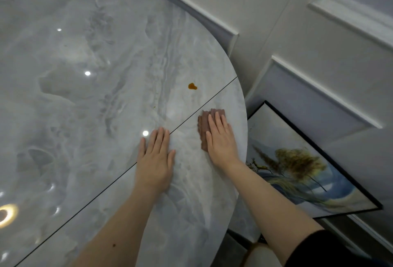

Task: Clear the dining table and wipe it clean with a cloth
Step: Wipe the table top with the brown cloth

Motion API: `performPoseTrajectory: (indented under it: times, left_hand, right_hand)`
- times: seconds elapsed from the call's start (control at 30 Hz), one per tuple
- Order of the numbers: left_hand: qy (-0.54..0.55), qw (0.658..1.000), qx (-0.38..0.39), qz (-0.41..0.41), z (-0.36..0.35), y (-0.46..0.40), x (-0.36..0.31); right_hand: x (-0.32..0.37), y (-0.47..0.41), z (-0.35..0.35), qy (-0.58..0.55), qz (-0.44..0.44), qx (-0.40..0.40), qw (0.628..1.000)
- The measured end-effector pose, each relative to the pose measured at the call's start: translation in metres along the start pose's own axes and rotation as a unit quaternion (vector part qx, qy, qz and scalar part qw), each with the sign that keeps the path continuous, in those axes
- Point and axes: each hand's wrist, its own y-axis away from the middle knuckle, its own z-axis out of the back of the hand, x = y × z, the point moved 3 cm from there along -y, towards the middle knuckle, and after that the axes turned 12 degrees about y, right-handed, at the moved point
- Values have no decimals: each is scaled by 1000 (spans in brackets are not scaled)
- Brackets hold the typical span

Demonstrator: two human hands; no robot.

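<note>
Dining table (89, 100): round, glossy grey-white marble-look top; a thin dark seam runs diagonally across it near the right edge.
Cloth (203, 126): small, brownish-mauve, ribbed, folded flat; lies on the table just beside its right rim, past the seam, partly covered.
Stain (192, 86): small amber-brown blot on the tabletop, near the cloth but apart from it, on the seam's far side.

dim, soft | ceiling-light glare on table (85, 75) (glossy) | wide-angle bending
</note>
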Motion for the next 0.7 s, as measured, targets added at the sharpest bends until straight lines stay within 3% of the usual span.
performPoseTrajectory:
  times: [0.17,0.37,0.53,0.7]
  left_hand:
    - [-9,1000,-2,-11,-2,1,1]
    - [-17,1000,-2,-16,-2,0,0]
    - [-11,1000,-2,-21,-3,0,2]
    - [-12,1000,-13,-22,-4,0,3]
  right_hand:
    - [19,-5,0,24,-9,7,1000]
    - [46,56,-3,41,91,22,995]
    - [24,90,-5,57,156,37,986]
    - [1,45,1,44,43,20,998]
